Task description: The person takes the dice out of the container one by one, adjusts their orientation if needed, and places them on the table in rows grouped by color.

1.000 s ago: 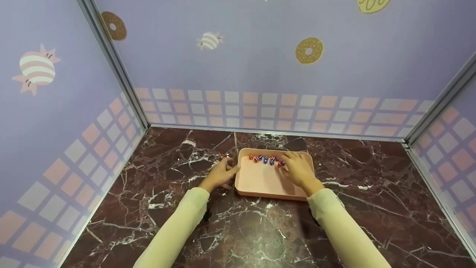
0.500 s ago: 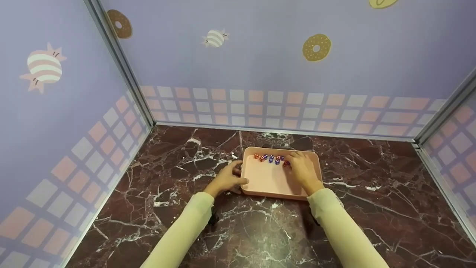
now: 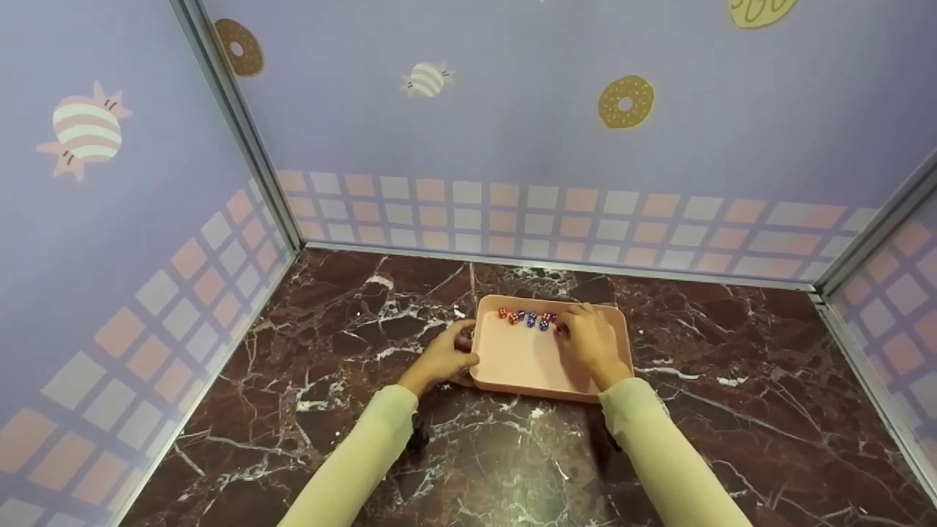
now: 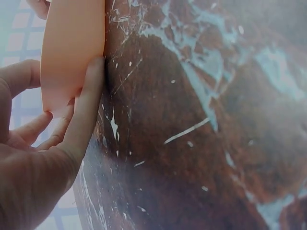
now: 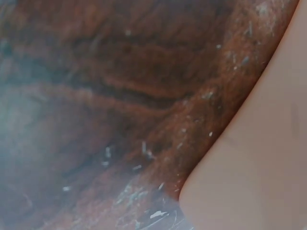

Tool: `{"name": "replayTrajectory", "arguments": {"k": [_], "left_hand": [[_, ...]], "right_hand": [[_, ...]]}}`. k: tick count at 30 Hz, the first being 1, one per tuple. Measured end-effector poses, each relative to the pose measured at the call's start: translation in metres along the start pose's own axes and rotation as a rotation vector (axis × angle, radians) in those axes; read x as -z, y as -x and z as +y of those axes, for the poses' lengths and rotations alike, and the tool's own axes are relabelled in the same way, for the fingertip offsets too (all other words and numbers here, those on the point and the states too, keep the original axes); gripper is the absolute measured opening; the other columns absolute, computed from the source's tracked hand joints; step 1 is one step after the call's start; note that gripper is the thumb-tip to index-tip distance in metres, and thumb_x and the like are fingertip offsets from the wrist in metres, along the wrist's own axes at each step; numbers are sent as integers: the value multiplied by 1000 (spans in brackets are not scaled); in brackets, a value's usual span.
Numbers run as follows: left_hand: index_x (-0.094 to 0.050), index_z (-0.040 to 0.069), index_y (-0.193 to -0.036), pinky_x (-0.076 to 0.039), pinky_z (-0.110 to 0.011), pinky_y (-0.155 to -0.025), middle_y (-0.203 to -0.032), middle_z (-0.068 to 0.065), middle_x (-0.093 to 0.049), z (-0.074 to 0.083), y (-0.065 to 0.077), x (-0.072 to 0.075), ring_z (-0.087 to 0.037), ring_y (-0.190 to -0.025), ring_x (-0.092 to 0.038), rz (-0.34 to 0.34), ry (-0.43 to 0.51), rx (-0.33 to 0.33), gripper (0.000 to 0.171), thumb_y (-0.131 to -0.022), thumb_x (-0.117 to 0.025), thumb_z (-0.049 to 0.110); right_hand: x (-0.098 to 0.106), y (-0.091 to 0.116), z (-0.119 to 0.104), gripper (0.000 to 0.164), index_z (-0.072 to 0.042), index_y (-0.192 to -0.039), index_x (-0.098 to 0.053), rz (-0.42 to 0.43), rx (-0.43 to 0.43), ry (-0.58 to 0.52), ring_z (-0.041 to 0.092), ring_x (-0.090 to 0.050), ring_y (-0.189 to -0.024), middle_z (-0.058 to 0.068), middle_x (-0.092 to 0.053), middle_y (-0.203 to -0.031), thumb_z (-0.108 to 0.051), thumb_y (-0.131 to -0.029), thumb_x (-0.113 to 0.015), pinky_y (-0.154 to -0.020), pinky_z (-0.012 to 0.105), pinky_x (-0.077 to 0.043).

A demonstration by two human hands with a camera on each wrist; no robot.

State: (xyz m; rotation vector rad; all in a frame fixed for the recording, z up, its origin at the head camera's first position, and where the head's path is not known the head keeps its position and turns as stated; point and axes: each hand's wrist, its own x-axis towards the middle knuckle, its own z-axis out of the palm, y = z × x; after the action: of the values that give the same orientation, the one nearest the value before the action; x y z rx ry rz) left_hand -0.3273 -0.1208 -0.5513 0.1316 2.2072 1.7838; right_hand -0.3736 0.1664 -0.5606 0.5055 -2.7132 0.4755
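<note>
A shallow pink tray (image 3: 520, 359) lies on the dark marbled tabletop. Red dice (image 3: 514, 319) and blue dice (image 3: 531, 320) stand in an uneven row along its far side. My left hand (image 3: 443, 357) grips the tray's left wall, thumb at the rim; in the left wrist view the fingers (image 4: 88, 103) press the outside of that wall. Over the right part of the tray, my right hand (image 3: 591, 340) pinches a red die (image 3: 561, 329), mostly hidden by the fingertips. Only marbled surface and a smooth pink wall appear in the right wrist view, without the hand.
A lilac back wall (image 3: 512, 110) with printed sweets and a checked band rises behind the tabletop (image 3: 351, 315). Similar panels stand on both sides, joined by metal corner posts (image 3: 241, 132). The tray's raised rim surrounds the dice.
My left hand has closed on the tray's left wall, which it was only beside before. My right fingertips have come over the dice at the row's right end. The head view has shifted slightly.
</note>
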Motion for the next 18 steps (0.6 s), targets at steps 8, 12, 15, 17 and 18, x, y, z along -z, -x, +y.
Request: {"name": "replayTrajectory", "arguments": {"k": [8,12,15,17,18], "left_hand": [[-33,4,-163,-69,-53,-69,-133,-33,-54,0,3,1,-39,-96,-72,-31,31,-6,81,-87,-56,-11],[-33,2,-163,-69,-54,-68,-132,-35,-53,3,2,0,-42,-98,-71,-38,26,-33,80,-87,-55,-12],[-32,1,-163,-69,-54,-68,-131,-35,-54,3,3,-1,-42,-96,-72,-41,24,-45,80,-87,-55,-12],[-32,1,-163,-69,-53,-66,-130,-34,-54,0,4,-2,-40,-95,-72,-41,17,-51,80,-87,-55,-12],[-31,0,-163,-69,-53,-65,-129,-34,-54,-2,6,-2,-39,-94,-72,-43,14,-57,81,-86,-55,-12]], "right_hand": [[3,-4,-3,6,-7,-79,-78,-3,29,39,35,-59,-95,8,-72,-96,-2,-82,-79,-82,51,-56],[5,-8,0,8,-6,-78,-79,20,98,75,35,-58,-92,9,-75,-95,1,-80,-81,-83,51,-54],[5,-9,1,11,-7,-76,-79,17,113,85,34,-57,-90,8,-75,-94,4,-78,-80,-81,49,-56],[5,-7,0,13,-8,-75,-79,-10,92,80,33,-57,-90,7,-74,-94,5,-79,-80,-79,47,-59],[4,-6,0,15,-8,-75,-79,-25,78,76,33,-57,-89,7,-74,-94,6,-79,-79,-78,46,-60]]}}
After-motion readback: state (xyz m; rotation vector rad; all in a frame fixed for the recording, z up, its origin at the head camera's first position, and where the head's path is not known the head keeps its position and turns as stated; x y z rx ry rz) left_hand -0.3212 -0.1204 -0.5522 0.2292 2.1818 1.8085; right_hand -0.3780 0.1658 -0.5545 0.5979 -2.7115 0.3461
